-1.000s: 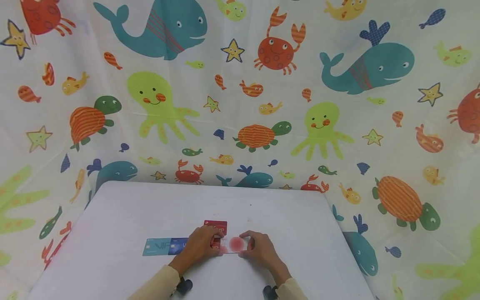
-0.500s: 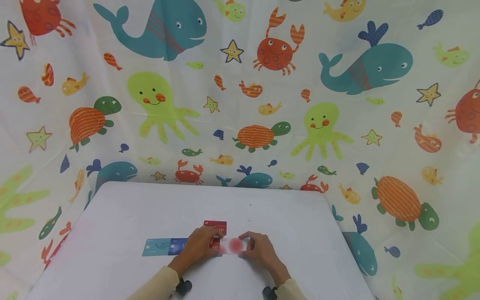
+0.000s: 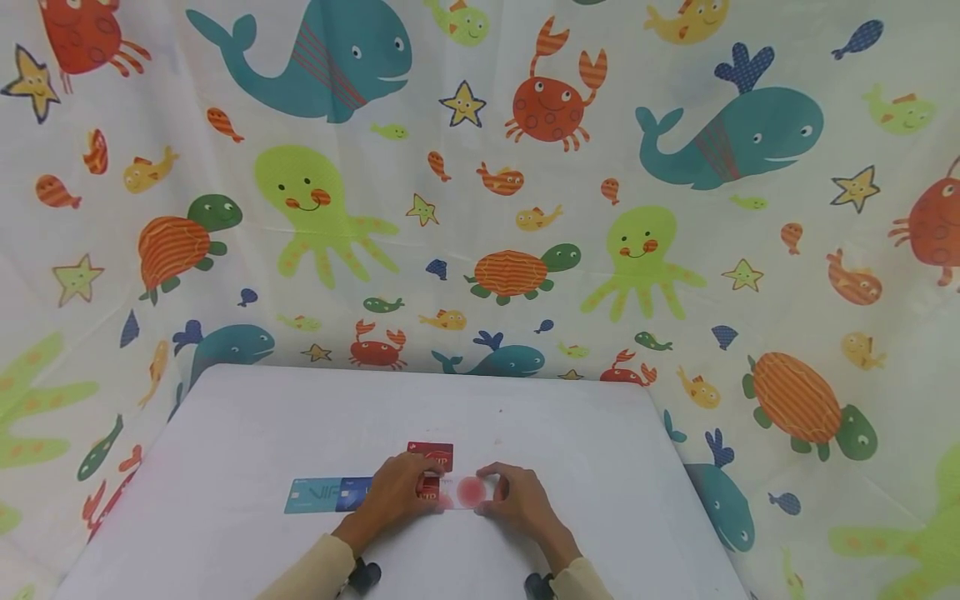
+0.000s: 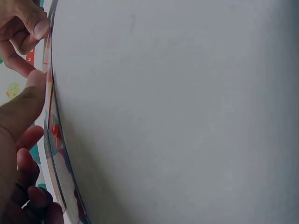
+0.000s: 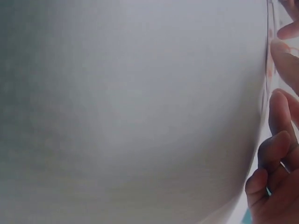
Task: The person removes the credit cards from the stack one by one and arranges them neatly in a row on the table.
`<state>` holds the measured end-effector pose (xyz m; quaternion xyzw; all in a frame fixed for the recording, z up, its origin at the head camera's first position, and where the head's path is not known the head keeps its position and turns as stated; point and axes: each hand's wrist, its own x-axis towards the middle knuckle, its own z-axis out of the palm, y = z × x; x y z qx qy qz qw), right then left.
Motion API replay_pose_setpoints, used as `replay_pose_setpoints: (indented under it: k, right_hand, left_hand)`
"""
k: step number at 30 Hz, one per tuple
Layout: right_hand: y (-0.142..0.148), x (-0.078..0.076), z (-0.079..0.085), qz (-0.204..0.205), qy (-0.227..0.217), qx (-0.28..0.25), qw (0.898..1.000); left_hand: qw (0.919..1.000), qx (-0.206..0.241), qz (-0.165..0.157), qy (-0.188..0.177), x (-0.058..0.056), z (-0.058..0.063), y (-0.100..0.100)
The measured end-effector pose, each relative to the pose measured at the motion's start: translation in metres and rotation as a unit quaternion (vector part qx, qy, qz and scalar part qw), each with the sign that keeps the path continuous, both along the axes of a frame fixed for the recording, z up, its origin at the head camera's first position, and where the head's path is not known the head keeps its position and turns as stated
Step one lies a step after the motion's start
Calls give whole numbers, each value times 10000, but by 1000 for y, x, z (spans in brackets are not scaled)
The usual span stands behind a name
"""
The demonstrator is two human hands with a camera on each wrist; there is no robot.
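Several cards lie in a row on the white table. From the left come a teal card, a blue card, a red card and a pale card with a pink circle. My left hand covers part of the row, its thumb and forefinger on the long edges of the red card. With thumb and forefinger my right hand pinches the pale card near its right end. The red and pale cards meet; I cannot tell whether they overlap. Both wrist views catch the cards almost edge-on.
A second red card lies just behind the row, partly hidden by the left fingers. The white table ends at the back before a curtain printed with sea animals. Dark wrist devices sit below both sleeves.
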<state>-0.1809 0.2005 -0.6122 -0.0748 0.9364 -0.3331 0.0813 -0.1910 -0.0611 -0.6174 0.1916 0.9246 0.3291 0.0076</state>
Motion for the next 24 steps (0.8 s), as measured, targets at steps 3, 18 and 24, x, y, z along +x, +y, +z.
replay_pose_setpoints:
  k: [3,18,24]
  right_hand:
    - [-1,-2,1,-2,116,-32,9999]
    - [-21,-17,12,-364,392,-205,9984]
    - [-27,-25,12,-541,368,-202,9977]
  left_hand:
    - [9999,52,106,-14,0,3,-3]
    - [9976,-281,626,136,-13,11,-23]
    - [9960,-207,870,-69,-20,15,-31]
